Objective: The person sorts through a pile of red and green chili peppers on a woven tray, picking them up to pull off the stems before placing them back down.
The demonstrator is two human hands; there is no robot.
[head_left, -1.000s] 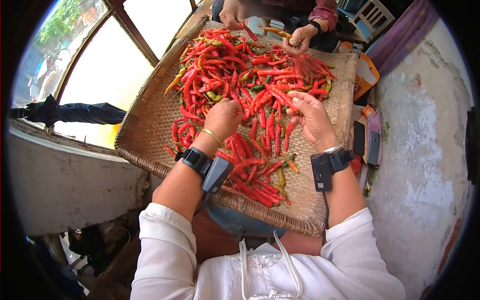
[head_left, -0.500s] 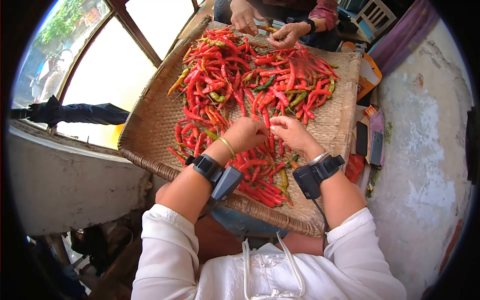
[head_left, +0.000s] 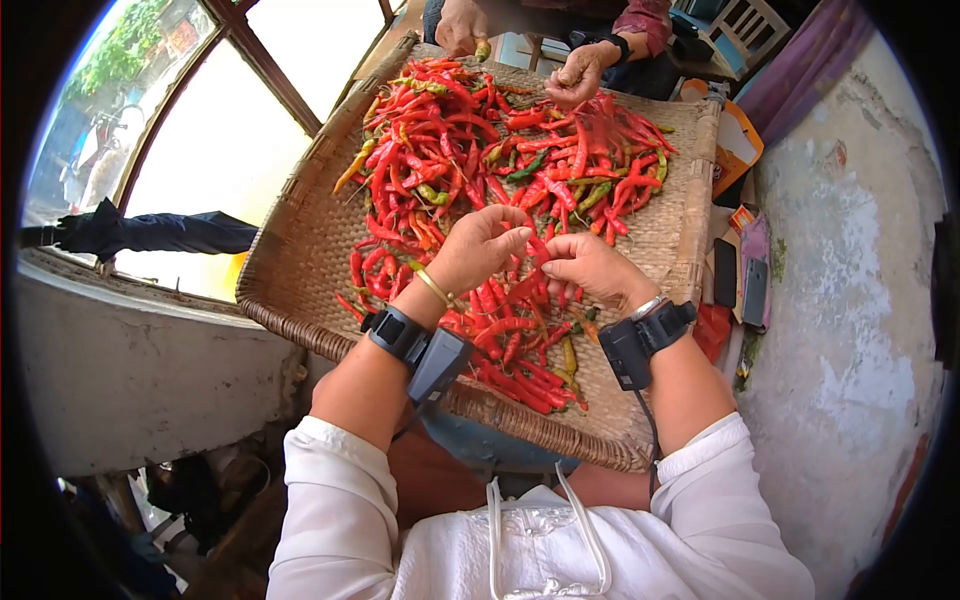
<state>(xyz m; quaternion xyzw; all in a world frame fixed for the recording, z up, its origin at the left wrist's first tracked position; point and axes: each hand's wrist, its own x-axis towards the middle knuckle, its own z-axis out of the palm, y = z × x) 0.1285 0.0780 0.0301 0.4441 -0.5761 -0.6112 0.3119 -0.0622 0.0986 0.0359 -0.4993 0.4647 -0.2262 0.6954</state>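
In front of me a red chili pepper [head_left: 539, 252] is pinched between my two hands, above the loose peppers. My left hand [head_left: 477, 256] is closed, its thumb and forefinger at the pepper's upper end. My right hand [head_left: 598, 270] comes in from the other side, closed, with thumb and fingertips gripping the lower part. Below and around them lie many red chili peppers [head_left: 440, 130], a few green or yellowish, in a wide woven basket tray [head_left: 660, 330]. Parts of the pepper are hidden by my fingers.
Across the tray, another person's hand [head_left: 461, 26] holds a yellowish-green pepper [head_left: 483, 50]; that person's other hand [head_left: 582, 74] hovers over the pile. A folded dark umbrella [head_left: 180, 230] lies by the window at left. Phones [head_left: 754, 295] rest beside the wall at right.
My left hand has risen slightly and turned, showing more of its thumb. A red pepper now shows between my hands. The other person's hands have moved apart.
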